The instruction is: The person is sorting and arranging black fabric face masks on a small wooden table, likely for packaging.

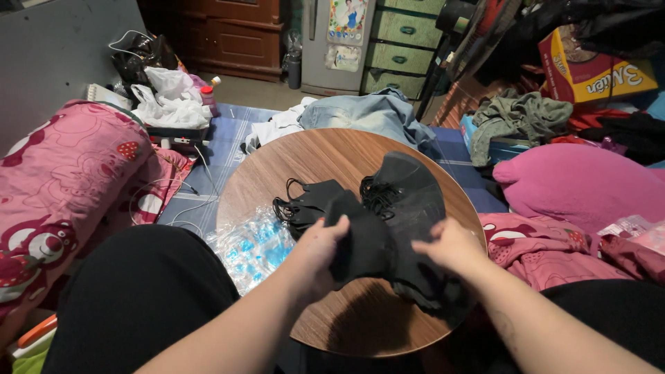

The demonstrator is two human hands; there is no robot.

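Both hands point(388, 253) — closed grip, black masks point(374, 235)

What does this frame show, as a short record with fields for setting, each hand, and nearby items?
setting: round wooden table set low among bedding and clothes
left hand: fingers closed on a black face mask
right hand: grips the same mask's other side
on table: pile of black masks, more masks with ear loops beside it, clear plastic packaging with blue print at the table's left edge
nearby: pink blanket, pink pillow, denim garment beyond the table
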